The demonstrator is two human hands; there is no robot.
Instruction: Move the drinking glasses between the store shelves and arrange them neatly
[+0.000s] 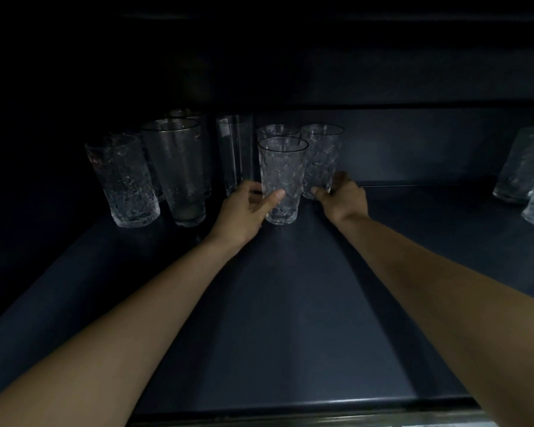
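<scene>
Both arms extended fwd over dark shelf (275,318). Left hand (244,211) wraps front dimpled tumbler (281,183); right hand (342,195), at 3 o'clock, grips rear dimpled tumbler (321,158) at base.

There are no words or numbers here that can be read. The bumpy glass (122,183) on the far left has a small red mark near its top, maybe a sticker, but it is too dark and blurry to tell what it says. The other glasses show no writing, and the dark shelf (290,303) shows none either.
</scene>
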